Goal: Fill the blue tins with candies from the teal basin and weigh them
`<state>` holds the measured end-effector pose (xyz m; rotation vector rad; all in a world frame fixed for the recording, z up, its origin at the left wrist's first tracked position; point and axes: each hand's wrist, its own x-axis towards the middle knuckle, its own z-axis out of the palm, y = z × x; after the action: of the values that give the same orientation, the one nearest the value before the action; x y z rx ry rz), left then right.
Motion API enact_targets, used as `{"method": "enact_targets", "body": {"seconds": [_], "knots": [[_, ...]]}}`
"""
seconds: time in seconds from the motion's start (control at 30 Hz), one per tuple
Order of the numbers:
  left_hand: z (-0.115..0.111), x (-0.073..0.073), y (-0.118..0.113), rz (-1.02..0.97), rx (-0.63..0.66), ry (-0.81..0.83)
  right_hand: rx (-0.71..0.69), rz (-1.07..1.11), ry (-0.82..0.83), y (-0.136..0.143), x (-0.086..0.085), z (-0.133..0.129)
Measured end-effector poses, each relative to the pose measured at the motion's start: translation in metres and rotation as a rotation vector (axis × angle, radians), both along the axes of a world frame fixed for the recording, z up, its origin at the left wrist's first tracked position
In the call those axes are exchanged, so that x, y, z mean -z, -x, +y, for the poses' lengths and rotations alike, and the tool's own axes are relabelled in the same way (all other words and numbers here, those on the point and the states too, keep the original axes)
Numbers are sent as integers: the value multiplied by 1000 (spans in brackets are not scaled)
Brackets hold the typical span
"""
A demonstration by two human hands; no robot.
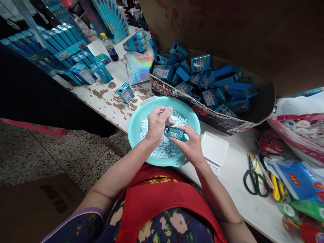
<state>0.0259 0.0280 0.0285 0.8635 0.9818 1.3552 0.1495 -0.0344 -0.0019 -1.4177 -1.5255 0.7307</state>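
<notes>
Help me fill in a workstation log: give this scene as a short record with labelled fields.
Right hand: holds a small blue rectangular box with white lettering
Left hand: fingers curled beside that box; contents unclear
Below the hands: round turquoise plastic basin with small pale-blue pieces
Beyond the basin: open cardboard carton heaped with blue printed boxes
Right of the basin: flat white device with buttons; black-handled metal scissors farther right
Upper left: yellow-capped bottle, dark liquid inside
</notes>
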Motion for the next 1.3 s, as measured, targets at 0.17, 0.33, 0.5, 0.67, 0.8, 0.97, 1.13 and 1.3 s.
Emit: {"method": "enact_targets", "body": {"seconds": [0.17, 0.33, 0.5, 0.67, 0.8, 0.97, 1.13, 1.3], "knots": [[-3, -1, -1, 4, -5, -22, -1, 12, 1, 1, 2, 1], [-5, -1, -1, 4, -24, -69, 39, 49, -18, 2, 2, 1], [-4, -1, -2, 64, -7, -38, 45, 57, -46, 5, 4, 0], [-6, -1, -4, 10, 3, -40, 33, 92, -38, 7, 7, 0], [-6, -7, -1, -76, -20, -70, 15, 184, 45, -1, 11, -1], [7, 0, 24, 148, -63, -87, 28, 297, 109, -18, 13, -1], [-1, 37, 50, 1093, 558, -145, 69, 373, 97, -25, 14, 3], [-32, 52, 41, 1518, 1050, -450, 39, 468, 109, -25, 16, 3]]}}
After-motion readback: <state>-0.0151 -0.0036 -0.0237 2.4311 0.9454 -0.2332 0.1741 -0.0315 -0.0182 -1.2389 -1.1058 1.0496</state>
